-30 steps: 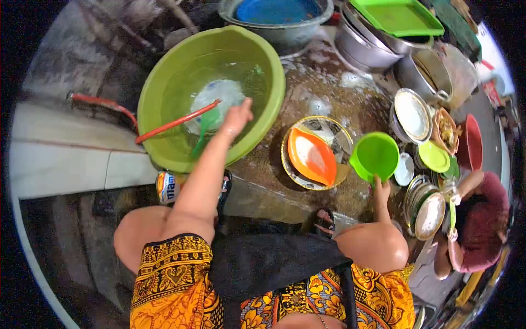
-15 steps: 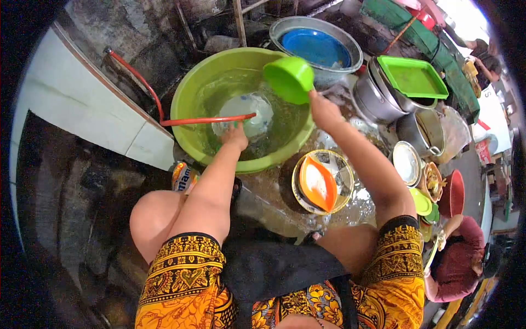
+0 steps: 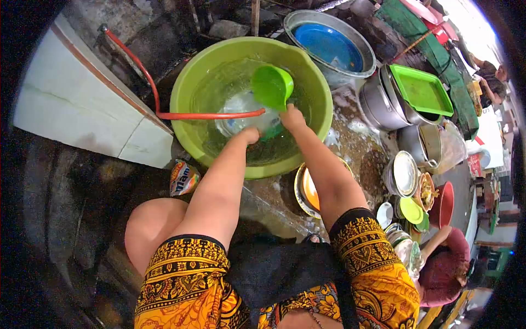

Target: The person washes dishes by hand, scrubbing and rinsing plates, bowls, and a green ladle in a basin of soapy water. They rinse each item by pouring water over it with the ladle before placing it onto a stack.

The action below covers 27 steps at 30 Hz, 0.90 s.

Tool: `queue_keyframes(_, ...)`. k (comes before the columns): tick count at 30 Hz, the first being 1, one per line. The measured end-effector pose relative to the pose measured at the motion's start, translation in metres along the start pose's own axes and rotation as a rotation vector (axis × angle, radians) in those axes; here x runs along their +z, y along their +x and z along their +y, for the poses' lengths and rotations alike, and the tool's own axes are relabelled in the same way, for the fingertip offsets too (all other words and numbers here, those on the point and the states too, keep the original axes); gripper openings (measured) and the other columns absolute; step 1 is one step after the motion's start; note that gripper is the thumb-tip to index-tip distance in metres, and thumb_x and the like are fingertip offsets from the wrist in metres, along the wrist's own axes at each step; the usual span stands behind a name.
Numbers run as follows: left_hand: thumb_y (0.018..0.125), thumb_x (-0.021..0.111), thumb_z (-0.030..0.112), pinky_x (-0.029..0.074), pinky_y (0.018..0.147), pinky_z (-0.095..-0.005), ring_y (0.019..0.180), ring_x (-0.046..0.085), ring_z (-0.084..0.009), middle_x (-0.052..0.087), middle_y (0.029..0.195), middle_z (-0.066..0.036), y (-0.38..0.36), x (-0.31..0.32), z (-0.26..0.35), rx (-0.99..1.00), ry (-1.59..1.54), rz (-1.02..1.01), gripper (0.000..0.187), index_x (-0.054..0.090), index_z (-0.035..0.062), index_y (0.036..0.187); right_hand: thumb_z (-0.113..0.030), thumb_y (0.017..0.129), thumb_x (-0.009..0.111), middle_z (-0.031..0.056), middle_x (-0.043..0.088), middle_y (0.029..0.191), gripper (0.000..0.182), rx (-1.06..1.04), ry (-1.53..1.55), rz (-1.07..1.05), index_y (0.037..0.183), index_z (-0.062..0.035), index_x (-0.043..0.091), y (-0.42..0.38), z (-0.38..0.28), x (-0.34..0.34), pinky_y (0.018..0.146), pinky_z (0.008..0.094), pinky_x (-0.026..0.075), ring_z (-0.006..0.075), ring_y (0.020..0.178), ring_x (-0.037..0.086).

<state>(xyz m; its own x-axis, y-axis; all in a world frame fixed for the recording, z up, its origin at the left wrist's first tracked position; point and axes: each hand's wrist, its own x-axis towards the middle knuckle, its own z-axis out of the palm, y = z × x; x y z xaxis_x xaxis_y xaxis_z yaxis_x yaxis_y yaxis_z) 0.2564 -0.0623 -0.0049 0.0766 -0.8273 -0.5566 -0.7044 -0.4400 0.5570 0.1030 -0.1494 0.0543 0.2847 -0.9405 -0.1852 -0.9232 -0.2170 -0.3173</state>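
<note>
My right hand (image 3: 293,118) grips the handle of a bright green dipper (image 3: 269,88), which is tilted over the large olive-green basin (image 3: 185,137) of water. My left hand (image 3: 251,135) reaches into the basin, its fingers curled and partly under water. A dark green thing (image 3: 272,132) shows at those fingertips, too blurred to name. Beneath the water's surface is a whitish round shape (image 3: 233,112), perhaps a plate. A red hose (image 3: 213,115) crosses the basin rim and ends close to both hands.
Behind stands a metal tub with a blue basin (image 3: 329,46). Metal pots (image 3: 378,104), a green tray (image 3: 422,90) and stacked plates (image 3: 404,174) line the right. An orange bowl (image 3: 309,189) sits partly behind my right arm. Another person (image 3: 446,268) is at the lower right.
My right hand has brought the dipper left and lower over the basin. My left hand has shifted slightly right, the green thing with it. The view has also shifted a little.
</note>
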Motion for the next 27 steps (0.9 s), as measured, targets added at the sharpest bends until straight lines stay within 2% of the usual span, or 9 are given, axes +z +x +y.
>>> queue_keyframes(2,0.089,0.048,0.026,0.046,0.062,-0.0395,0.07,0.057,-0.0257,0.06,0.081,-0.015,-0.016,-0.006,0.02,0.104,-0.19,-0.113,0.029,0.062,0.0011,0.096,-0.037,0.084,0.051,0.0215,0.057,0.109,0.043,0.006,-0.028,0.096,0.112,-0.0037,0.047,-0.016,0.004,-0.011,0.083,0.0463,0.045,0.0354,0.102,0.055)
queue_keyframes(6,0.09,0.05,0.036,0.037,0.042,-0.0301,0.046,0.041,-0.0122,0.043,0.055,-0.001,-0.042,-0.016,0.055,0.123,-0.341,-0.448,0.033,0.061,0.0049,0.092,-0.054,0.079,0.053,0.0146,0.055,0.116,0.055,-0.525,-0.082,0.162,0.114,-0.0113,0.055,-0.042,0.015,-0.063,0.088,0.0478,0.041,0.0346,0.105,0.053)
queue_keyframes(9,0.091,0.047,0.036,0.033,0.042,-0.0266,0.047,0.039,-0.0085,0.04,0.054,0.004,-0.064,-0.038,0.076,0.156,-0.487,-0.588,0.028,0.058,0.0097,0.091,-0.068,0.075,0.047,0.0122,0.059,0.113,0.065,-0.444,-0.265,-0.524,0.117,-0.0194,0.058,-0.073,0.013,-0.101,0.091,0.0462,0.039,0.033,0.106,0.053)
queue_keyframes(10,0.091,0.047,0.037,0.031,0.04,-0.0252,0.044,0.039,-0.0083,0.041,0.053,0.004,-0.089,-0.043,0.09,0.078,-0.515,-0.418,0.028,0.056,0.0105,0.086,-0.067,0.074,0.051,0.0136,0.061,0.107,0.063,-0.627,-0.176,-0.389,0.113,-0.0173,0.06,-0.079,0.027,-0.095,0.089,0.0473,0.041,0.0342,0.102,0.056)
queue_keyframes(12,0.091,0.048,0.035,0.029,0.035,-0.0243,0.036,0.037,-0.009,0.042,0.05,0.003,-0.093,-0.049,0.106,0.12,-0.524,-0.516,0.027,0.056,0.0098,0.088,-0.061,0.072,0.058,0.0139,0.064,0.094,0.057,-0.69,-0.234,-0.309,0.103,-0.0138,0.064,-0.086,0.036,-0.106,0.079,0.0466,0.045,0.0341,0.092,0.059)
queue_keyframes(15,0.091,0.045,0.032,0.032,0.035,-0.0253,0.036,0.041,-0.0105,0.048,0.05,-0.001,-0.103,-0.046,0.13,0.305,-0.398,-0.47,0.03,0.059,0.006,0.095,-0.049,0.072,0.061,0.0136,0.065,0.084,0.043,-0.607,-0.23,-0.22,0.092,-0.0115,0.066,-0.118,0.043,-0.144,0.069,0.0452,0.048,0.034,0.08,0.061)
queue_keyframes(17,0.091,0.047,0.031,0.04,0.042,-0.0243,0.048,0.052,-0.0108,0.059,0.065,-0.006,-0.115,-0.04,0.152,0.437,-0.363,-0.512,0.031,0.058,0.0036,0.098,-0.039,0.071,0.063,0.0131,0.065,0.083,0.035,-0.467,-0.299,-0.182,0.092,-0.0115,0.066,-0.129,0.074,-0.15,0.068,0.0445,0.048,0.0332,0.078,0.062)
queue_keyframes(19,0.091,0.05,0.031,0.044,0.05,-0.0236,0.061,0.058,-0.0112,0.063,0.08,-0.007,-0.115,-0.023,0.161,0.485,-0.398,-0.557,0.032,0.057,0.0029,0.103,-0.029,0.07,0.063,0.0141,0.065,0.083,0.029,-0.676,-0.288,-0.269,0.091,-0.0089,0.066,-0.161,0.106,-0.169,0.068,0.0441,0.048,0.0336,0.077,0.061)
queue_keyframes(27,0.092,0.05,0.035,0.044,0.056,-0.0253,0.071,0.055,-0.0113,0.059,0.099,-0.006,-0.108,-0.003,0.179,0.349,-0.283,-0.474,0.044,0.046,0.0041,0.123,-0.022,0.077,0.063,0.0147,0.063,0.091,0.033,0.295,0.333,0.174,0.106,-0.0087,0.056,-0.509,0.243,-0.194,0.074,0.0418,0.046,0.0317,0.085,0.061)
